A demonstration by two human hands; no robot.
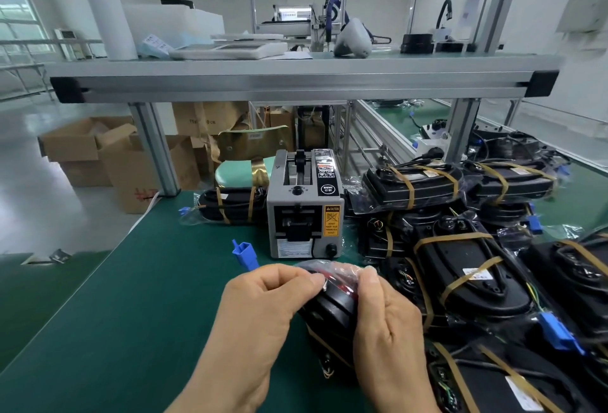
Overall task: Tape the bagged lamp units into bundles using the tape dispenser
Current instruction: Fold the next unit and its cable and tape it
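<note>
In front of the tape dispenser (304, 205), the left hand (263, 307) and the right hand (388, 320) pinch the loose plastic of the bagged lamp unit (332, 309); pulled too hard, it may tear.

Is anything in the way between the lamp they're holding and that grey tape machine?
Nothing visible. The left hand and right hand hold the bagged lamp unit just in front of the tape dispenser, with only bare green mat between. The blue connector lies off to the left.
</note>
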